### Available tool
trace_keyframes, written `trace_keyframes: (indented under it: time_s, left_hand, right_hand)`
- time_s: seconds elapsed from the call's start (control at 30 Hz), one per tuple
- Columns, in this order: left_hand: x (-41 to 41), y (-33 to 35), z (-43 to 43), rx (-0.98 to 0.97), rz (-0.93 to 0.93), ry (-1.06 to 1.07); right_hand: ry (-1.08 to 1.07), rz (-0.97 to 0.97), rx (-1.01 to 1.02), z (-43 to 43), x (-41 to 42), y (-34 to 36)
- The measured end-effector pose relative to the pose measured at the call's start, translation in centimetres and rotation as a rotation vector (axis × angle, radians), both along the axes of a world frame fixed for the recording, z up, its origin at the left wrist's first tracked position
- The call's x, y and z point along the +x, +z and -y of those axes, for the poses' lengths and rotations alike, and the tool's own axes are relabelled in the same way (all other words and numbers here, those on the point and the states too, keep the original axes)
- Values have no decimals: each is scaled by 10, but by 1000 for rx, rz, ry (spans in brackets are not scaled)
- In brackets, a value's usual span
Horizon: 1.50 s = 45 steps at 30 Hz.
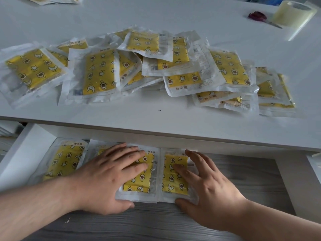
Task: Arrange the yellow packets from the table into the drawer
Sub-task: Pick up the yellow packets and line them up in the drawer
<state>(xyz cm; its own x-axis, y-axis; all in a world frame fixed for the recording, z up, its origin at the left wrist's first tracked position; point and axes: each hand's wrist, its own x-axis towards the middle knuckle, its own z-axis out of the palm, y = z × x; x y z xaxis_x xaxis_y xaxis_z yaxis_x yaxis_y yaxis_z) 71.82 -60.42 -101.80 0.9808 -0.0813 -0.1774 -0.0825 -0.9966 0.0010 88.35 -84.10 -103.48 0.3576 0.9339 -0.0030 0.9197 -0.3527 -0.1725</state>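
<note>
Three yellow packets are lying side by side in the open drawer, at its back edge under the tabletop — a left packet, a middle packet and a right packet. The left hand is pressing flat on the middle packet, fingers spread apart, thumb at its near edge. The right hand is resting on the right packet, fingers splayed, thumb touching its near corner. Neither hand is gripping anything. On the tabletop beyond the drawer a loose pile of packets is lying overlapped — too tangled to count exactly. Far beyond the pile, one tape roll and one pair of scissors are sitting.
</note>
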Motion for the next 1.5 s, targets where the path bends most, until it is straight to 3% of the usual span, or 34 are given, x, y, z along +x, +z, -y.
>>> trace_keyframes:
  time_s: [0.17,0.63,1.03,1.2,1.33,1.5]
  left_hand:
    - [-1,-3,0,7,5,14]
    - [0,-3,0,-2,-53,45]
    - [9,30,-8,-20,-61,74]
    - [6,66,0,-290,-77,212]
    - [0,101,12,-372,-58,322]
    - [-18,158,32,-577,152,392]
  right_hand:
    - [70,77,-26,-2,6,-1]
    - [61,-1,-51,-1,6,0]
    - [112,-240,148,-6,18,22]
    - [15,-314,50,-4,20,66]
    - [-53,-364,-34,3,17,113]
    - [-80,-373,-32,15,-4,176]
